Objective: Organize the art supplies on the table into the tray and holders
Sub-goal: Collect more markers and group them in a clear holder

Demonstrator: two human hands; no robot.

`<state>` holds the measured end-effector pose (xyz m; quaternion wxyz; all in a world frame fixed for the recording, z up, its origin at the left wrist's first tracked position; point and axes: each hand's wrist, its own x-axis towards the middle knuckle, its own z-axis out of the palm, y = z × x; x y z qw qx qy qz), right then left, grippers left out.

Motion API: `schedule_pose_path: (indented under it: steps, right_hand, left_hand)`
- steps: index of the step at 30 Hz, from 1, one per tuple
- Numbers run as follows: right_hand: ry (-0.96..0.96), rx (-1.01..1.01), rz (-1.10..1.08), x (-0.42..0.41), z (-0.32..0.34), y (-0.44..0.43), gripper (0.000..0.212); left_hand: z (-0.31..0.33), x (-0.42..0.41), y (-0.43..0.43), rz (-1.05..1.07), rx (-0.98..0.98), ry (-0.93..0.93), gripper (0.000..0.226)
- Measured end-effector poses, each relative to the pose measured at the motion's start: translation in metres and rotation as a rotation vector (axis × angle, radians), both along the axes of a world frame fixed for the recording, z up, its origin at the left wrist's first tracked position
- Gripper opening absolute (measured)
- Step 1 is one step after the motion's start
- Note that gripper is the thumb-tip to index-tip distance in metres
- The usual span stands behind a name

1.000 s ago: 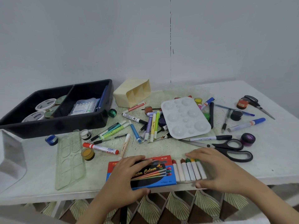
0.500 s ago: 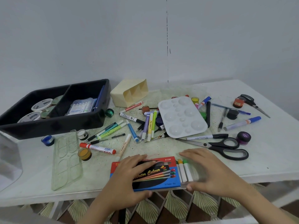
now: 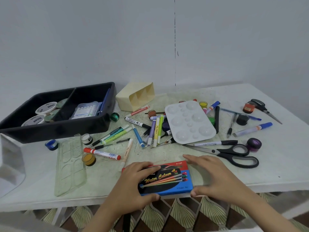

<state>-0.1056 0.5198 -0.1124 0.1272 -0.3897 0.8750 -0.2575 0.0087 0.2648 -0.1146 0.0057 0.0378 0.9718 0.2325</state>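
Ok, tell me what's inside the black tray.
In the tray, left compartment: two white tubs, some greenish discs. Right compartment: a clear case and a blue pen along the side wall. Its near wall hides the floor just behind.

The black plastic tray (image 3: 58, 129) stands at the back left of the white counter (image 3: 275, 164), with the cream plastic holder (image 3: 133, 97) on its side just right of it. The white plastic palette (image 3: 189, 121) lies right of the middle, loose markers (image 3: 157, 131) to its left and the black-handled scissors (image 3: 234, 154) in front. At the front edge the blue cardboard paint box (image 3: 167, 178) lies between the left hand (image 3: 133, 180) and the right hand (image 3: 215, 178), the clear plastic palette (image 3: 70, 164) further left.
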Motion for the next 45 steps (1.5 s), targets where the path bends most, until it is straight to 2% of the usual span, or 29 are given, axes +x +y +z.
schedule_pose_path:
  steps: [5,12,15,18,22,25,27,30,32,35,36,39,42,45]
  right_hand:
    - [-0.019,-0.028,0.027,0.0,-0.001,0.0,0.09]
    - [-0.093,-0.227,-0.053,0.005,-0.007,-0.011,0.067]
    - [-0.137,-0.239,-0.014,0.011,-0.004,-0.019,0.068]
    - [-0.268,-0.326,-0.03,0.017,-0.002,-0.027,0.062]
    - [-0.461,-0.594,-0.217,0.021,0.004,-0.042,0.054]
    - [-0.684,-0.768,-0.303,0.02,0.01,-0.055,0.044]
    - [-0.798,-0.815,-0.344,0.017,0.016,-0.061,0.041]
    - [-0.828,-0.79,-0.354,0.009,0.026,-0.07,0.035]
    - [-0.848,-0.774,-0.351,0.004,0.032,-0.076,0.031]
    - [-0.862,-0.767,-0.321,-0.003,0.039,-0.087,0.027]
    - [-0.861,-0.776,-0.311,-0.005,0.041,-0.092,0.027]
    - [-0.867,-0.834,-0.301,-0.006,0.046,-0.112,0.025]
    - [-0.903,-0.916,-0.259,-0.004,0.048,-0.135,0.029]
    - [-0.958,-0.9,-0.153,0.005,0.051,-0.159,0.036]
  left_hand:
    - [-0.002,-0.001,-0.001,0.017,0.013,0.017,0.071]
    - [-0.002,-0.003,0.005,0.079,0.005,0.09,0.067]
    - [0.003,-0.005,0.009,0.105,0.008,0.123,0.068]
    - [0.009,-0.006,0.01,0.124,0.016,0.156,0.069]
    - [0.017,-0.007,0.01,0.148,0.014,0.16,0.071]
    - [0.021,-0.008,0.009,0.182,0.017,0.173,0.074]
    - [0.026,-0.008,0.006,0.191,0.013,0.143,0.075]
    - [0.039,-0.005,-0.004,0.185,0.063,0.06,0.072]
    - [0.05,-0.002,-0.014,0.182,0.148,-0.014,0.06]
    - [0.066,0.001,-0.032,0.242,0.534,-0.182,0.022]
    - [0.07,0.001,-0.038,0.271,0.651,-0.229,0.016]
    - [0.077,0.003,-0.057,0.371,0.892,-0.274,0.016]
    - [0.077,0.005,-0.075,0.507,1.074,-0.22,0.013]
    - [0.076,0.006,-0.091,0.585,1.129,-0.113,0.017]
